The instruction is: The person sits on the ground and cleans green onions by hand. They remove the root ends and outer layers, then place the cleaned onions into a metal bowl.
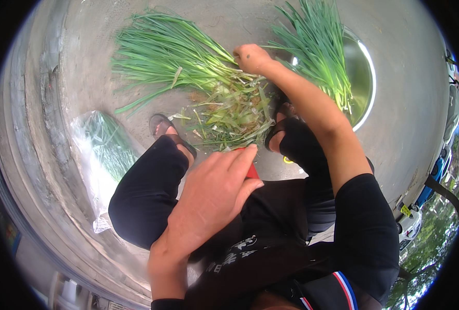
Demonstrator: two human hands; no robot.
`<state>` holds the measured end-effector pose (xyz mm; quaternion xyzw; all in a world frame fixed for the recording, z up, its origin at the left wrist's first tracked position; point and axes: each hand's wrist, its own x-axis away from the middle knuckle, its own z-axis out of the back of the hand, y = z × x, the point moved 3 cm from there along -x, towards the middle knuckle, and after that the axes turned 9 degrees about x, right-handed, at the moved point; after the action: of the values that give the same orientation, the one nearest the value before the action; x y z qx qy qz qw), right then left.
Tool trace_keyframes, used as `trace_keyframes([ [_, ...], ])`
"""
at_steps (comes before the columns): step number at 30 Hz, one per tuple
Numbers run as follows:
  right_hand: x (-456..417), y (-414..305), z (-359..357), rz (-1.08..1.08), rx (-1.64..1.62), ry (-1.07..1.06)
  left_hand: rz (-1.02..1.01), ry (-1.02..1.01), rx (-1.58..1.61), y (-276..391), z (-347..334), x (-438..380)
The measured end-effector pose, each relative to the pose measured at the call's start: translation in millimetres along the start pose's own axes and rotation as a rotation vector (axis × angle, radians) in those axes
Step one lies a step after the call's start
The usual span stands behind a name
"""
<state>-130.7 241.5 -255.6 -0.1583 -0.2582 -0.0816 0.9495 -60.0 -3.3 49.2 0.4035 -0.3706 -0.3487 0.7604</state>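
Observation:
My right hand (251, 59) is closed at the white-stemmed end of a loose pile of long green stalks (171, 50), like scallions or garlic greens; its fingertips are hidden, but stems run into the fist. Nearer my body, my left hand (214, 186) is seen from the back, with a red object (252, 172) showing between thumb and forefinger; most of it is hidden. Peeled leaves and roots (237, 112) lie heaped between my feet. A second bundle of green stalks (322, 54) rests over a round metal basin (363, 77) at the right.
A clear plastic bag (105, 155) with greens in it lies on the concrete floor beside my left leg. Long concrete steps (39, 147) run along the left. A yellow ring-shaped item (287, 159) is by my right foot. Parked cars (409, 224) and trees stand far right.

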Motion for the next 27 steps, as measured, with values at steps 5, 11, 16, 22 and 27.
trace_keyframes([
  [5,-50,15,-69,-0.264,0.066,-0.031,0.074,-0.017,0.047,-10,29,3],
  [11,-38,-6,-58,-0.195,0.113,0.040,0.072,0.045,0.060,-17,43,14],
  [16,8,-35,17,-0.023,-0.246,0.185,0.091,0.116,0.021,-9,41,23],
  [22,136,-111,151,0.012,-0.898,0.097,0.159,0.296,0.289,-23,47,18],
  [27,233,-164,191,0.211,-1.249,0.088,0.069,0.414,0.990,-35,48,2],
])
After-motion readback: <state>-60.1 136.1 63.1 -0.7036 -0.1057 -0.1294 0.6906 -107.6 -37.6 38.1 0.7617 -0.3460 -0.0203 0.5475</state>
